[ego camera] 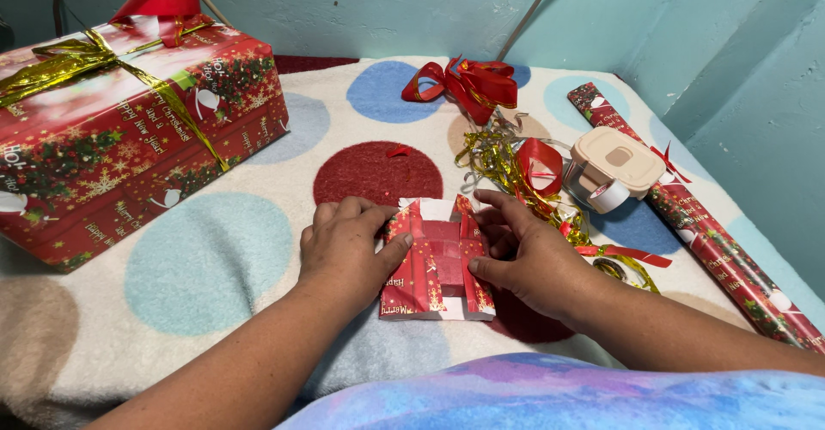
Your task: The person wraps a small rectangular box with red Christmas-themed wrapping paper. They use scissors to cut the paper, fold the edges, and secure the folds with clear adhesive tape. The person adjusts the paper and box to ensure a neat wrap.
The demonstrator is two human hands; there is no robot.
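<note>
While both hands pressed on the small half-wrapped box [436, 262], left hand [344, 248] lay flat with fingers spread, right hand [526, 254] pinched its paper flap beside the ribbon pile [507, 159].

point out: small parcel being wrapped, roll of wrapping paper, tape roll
small parcel [436, 262], head view, red middle of its top.
roll of wrapping paper [718, 254], head view, mid-length of the tube.
tape roll [608, 195], head view, white outer rim.

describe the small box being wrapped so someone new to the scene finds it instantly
On the white blanket with large coloured dots, look at the near edge, between the left hand and right hand. The small flat box half-folded in red festive paper lies there. Unlike the large wrapped gift box with gold ribbon, it has no ribbon.
</note>
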